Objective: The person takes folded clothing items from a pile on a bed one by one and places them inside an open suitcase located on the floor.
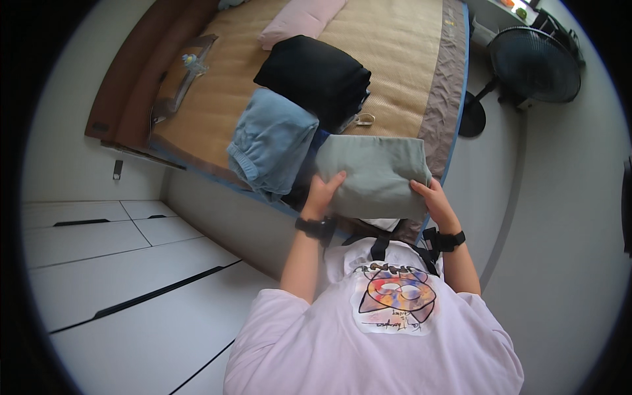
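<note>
A folded light green cloth is held between my two hands over the near edge of the bed. My left hand grips its left side, thumb on top. On its right side my right hand holds it the same way. Folded light blue fabric with a ribbed band lies left of it on the bed. Behind them sits a stack of folded black clothes. Dark blue fabric partly shows between the blue and green pieces. The fingers under the green cloth are hidden.
A pink pillow lies at the back of the woven bed mat. A small tag with a cord rests beside the black stack. The brown headboard and white drawers are left; a black standing fan is right.
</note>
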Motion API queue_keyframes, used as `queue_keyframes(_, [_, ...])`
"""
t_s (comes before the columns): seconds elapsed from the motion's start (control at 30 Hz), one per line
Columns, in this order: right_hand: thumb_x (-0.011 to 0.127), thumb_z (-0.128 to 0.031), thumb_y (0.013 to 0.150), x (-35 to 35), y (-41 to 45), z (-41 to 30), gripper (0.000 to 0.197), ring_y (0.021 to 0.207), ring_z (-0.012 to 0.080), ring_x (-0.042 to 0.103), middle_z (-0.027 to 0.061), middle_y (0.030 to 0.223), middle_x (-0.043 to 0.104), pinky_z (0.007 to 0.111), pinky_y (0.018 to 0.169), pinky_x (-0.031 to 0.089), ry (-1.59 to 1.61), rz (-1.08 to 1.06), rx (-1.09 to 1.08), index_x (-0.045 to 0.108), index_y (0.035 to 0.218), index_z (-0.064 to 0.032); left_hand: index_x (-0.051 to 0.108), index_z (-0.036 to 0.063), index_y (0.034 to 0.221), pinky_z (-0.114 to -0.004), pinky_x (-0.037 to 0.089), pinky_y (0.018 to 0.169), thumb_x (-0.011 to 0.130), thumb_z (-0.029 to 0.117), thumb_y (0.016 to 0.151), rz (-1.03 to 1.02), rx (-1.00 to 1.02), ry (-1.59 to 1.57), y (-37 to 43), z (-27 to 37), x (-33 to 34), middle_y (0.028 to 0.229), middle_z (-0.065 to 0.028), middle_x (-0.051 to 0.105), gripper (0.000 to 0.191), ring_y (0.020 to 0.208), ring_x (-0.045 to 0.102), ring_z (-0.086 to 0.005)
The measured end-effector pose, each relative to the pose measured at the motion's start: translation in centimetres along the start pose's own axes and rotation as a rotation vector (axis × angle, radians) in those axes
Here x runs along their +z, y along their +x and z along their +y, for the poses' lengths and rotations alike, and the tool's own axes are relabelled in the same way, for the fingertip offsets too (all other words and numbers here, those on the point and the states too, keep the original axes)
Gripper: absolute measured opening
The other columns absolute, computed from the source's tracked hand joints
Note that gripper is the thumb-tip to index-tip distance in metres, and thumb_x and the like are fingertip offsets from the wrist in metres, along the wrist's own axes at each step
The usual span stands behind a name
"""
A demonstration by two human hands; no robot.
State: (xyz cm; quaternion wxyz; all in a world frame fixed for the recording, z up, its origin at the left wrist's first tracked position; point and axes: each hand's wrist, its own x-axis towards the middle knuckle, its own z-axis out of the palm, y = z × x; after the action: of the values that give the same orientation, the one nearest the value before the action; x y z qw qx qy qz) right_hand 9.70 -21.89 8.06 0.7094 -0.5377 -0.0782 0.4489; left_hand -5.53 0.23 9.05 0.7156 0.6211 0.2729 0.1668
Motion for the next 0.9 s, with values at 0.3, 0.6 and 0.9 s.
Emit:
queue_keyframes(0.3, [0.058,-0.014,0.081,-0.6,-2.6,-0.5,0.032,0.086,0.0108,0.055,0.0046,0.099,0.059,0.025,0.077,0.043,-0.054,-0.117,-0.003,0.053,0.109,0.0021,0.052,-0.0028,0.109,-0.027,0.043,0.081,0.063,0.022,0.078,0.052,0.133,0.018,-4.8,1.5,1.1,0.101,-0.0082,0.059,0.041,0.091,0.055,-0.0145])
queue_keyframes(0.6, [0.057,-0.011,0.08,-0.7,-5.4,-2.0,0.03,0.08,0.0111,0.057,0.005,0.094,0.061,0.024,0.072,0.045,-0.105,-0.305,0.039,0.054,0.107,0.0022,0.057,-0.002,0.101,-0.026,0.043,0.078,0.062,0.014,0.078,0.23,0.202,-0.057,-11.4,2.6,3.0,0.096,-0.0061,0.061,0.028,0.087,0.056,-0.0131])
queue_keyframes(0.9, [0.058,-0.011,0.079,-3.2,-8.1,-2.1,0.029,0.079,0.0102,0.057,0.0047,0.093,0.061,0.024,0.071,0.046,-0.164,-0.452,0.06,0.055,0.105,0.002,0.053,-0.0024,0.107,-0.027,0.043,0.08,0.063,0.019,0.078,0.369,0.273,-0.049,-17.8,0.9,7.3,0.099,-0.0071,0.06,0.038,0.089,0.056,-0.0133])
